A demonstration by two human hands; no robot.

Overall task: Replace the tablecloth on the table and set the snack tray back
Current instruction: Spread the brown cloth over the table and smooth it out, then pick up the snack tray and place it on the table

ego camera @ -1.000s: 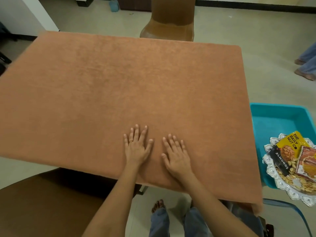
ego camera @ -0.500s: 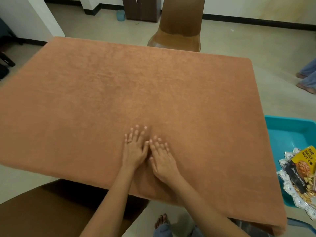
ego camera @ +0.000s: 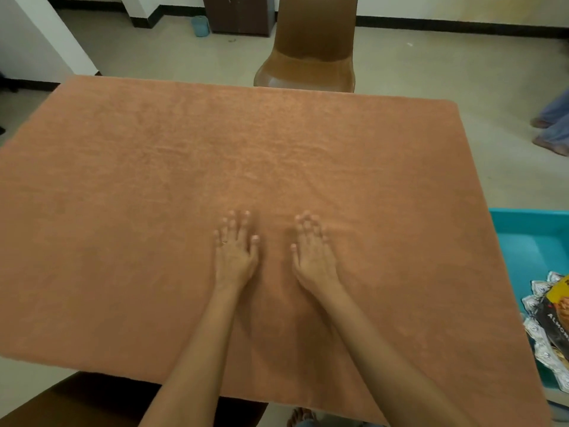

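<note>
Fingers of left hand straight, slightly spread, flat on tablecloth, holding nothing; ring on one finger. Right hand just beside it, apart, fingers likewise extended, palm down on cloth, tips blurred. Orange-brown tablecloth covers whole table, near edge hanging over. Brown chair beyond far edge. Teal bin at right of table; snack tray with silver scalloped rim rests on bin, off table, holding almond packet, partly cut off by frame.
</note>
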